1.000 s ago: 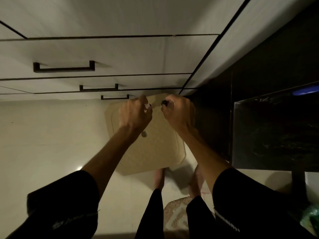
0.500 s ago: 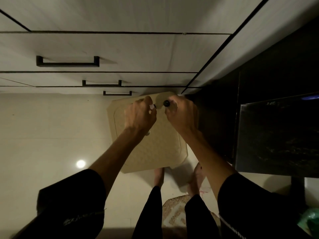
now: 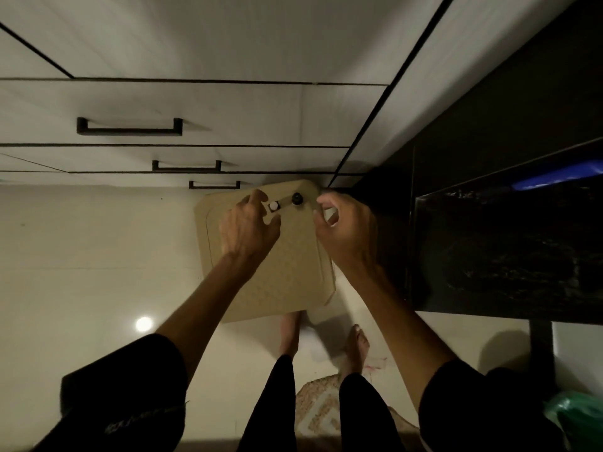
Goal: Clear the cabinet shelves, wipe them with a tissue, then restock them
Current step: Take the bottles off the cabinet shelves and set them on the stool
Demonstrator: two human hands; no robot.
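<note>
Looking straight down here. My left hand (image 3: 249, 228) is curled around a small bottle with a white cap (image 3: 274, 206), held over the tan square plastic stool (image 3: 287, 275) on the pale floor. A second small bottle with a black cap (image 3: 297, 198) sits just right of it; can't tell what holds it. My right hand (image 3: 342, 228) hovers beside, fingers loosely curled, gripping nothing I can make out. White drawers with black handles (image 3: 129, 127) up top.
</note>
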